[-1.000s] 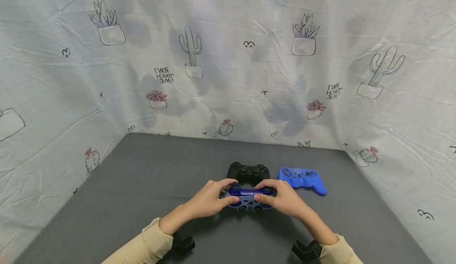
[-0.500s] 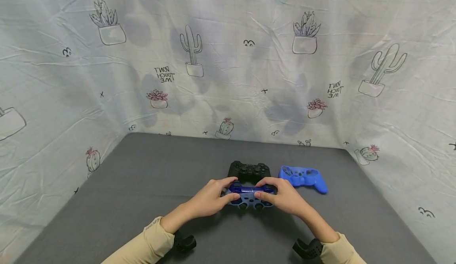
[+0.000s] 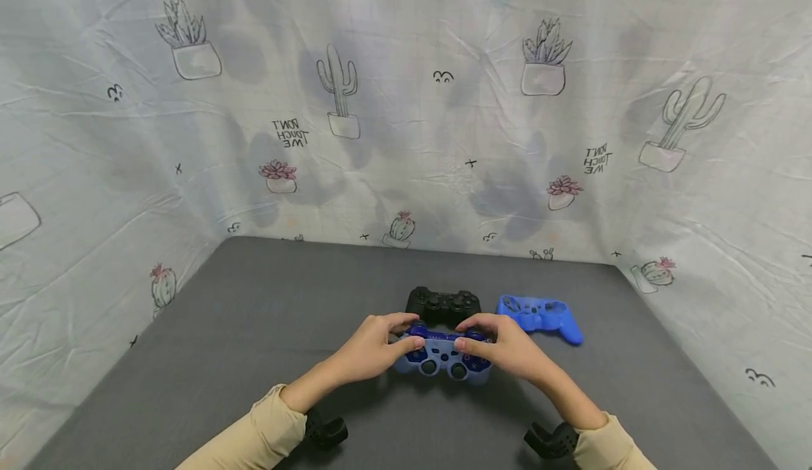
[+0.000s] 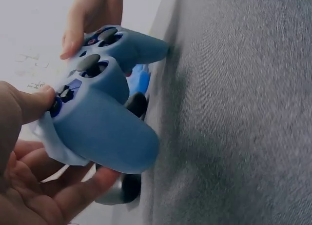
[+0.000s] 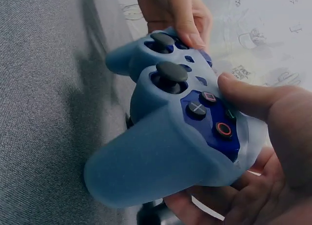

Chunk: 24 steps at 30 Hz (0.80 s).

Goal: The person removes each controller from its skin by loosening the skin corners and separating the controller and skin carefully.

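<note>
Against the earlier head picture, the blue controller has tipped between the fingers, its face and sticks now showing more fully.

In the head view its long axis runs from the left hand across to the right hand, neither nearer. Both hold it, thumbs on the face near the top edge, and its sleeved grips point back from the thumbs toward the wearer. Just beyond the fingertips sits a black controller, crowding that side; contact is unclear. Past the right fingers, farther right, lies a bright blue cover.

In the left wrist view the left thumb presses beside the direction pad, other fingers underneath, and the pale blue sleeve flares loosely between them.

In the right wrist view the right thumb rests near the middle buttons, fingers below; the sleeve also stands loose beside the symbol buttons.
</note>
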{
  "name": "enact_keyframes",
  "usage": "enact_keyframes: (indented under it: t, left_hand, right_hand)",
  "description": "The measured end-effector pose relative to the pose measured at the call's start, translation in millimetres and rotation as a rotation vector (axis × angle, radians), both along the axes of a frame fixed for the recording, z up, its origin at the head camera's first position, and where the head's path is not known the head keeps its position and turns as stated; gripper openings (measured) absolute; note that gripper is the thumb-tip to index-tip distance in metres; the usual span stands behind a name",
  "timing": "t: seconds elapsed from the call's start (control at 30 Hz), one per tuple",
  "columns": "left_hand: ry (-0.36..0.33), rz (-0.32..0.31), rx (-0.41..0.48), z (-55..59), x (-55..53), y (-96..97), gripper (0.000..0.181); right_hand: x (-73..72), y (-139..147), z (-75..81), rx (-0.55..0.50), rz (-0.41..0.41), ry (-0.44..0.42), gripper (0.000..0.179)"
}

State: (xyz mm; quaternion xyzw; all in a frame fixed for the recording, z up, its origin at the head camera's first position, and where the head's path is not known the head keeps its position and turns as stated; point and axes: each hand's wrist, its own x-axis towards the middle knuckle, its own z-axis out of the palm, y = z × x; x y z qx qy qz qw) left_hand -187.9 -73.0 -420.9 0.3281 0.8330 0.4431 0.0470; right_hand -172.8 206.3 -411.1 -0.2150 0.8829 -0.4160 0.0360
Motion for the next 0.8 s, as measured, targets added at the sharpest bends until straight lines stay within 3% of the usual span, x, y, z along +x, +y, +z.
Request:
enact_keyframes:
  t: [0.27,0.47,0.63,0.8]
  left_hand:
    - [-0.063,0.038,-0.016,-5.7,-6.9,-0.9,0.059]
    - [-0.024,0.086,0.023,-9.5,-6.3,-1.6,0.049]
    - [0.046,0.087,0.002,-10.9,-5.3,-2.1,0.047]
    - [0.060,0.027,-0.071,-5.7,-5.7,-5.9,0.067]
  right_hand:
    - [-1.4,4.9,-0.9,-0.008,-0.073,-0.002,0.046]
    - [1.1,6.4,4.3,-0.047,-0.158,-0.027,0.036]
    - [-0.1,11.0,5.5,-0.064,-0.138,-0.050,0.029]
    - [-1.0,17.4,7.3,-0.006,-0.094,0.002,0.028]
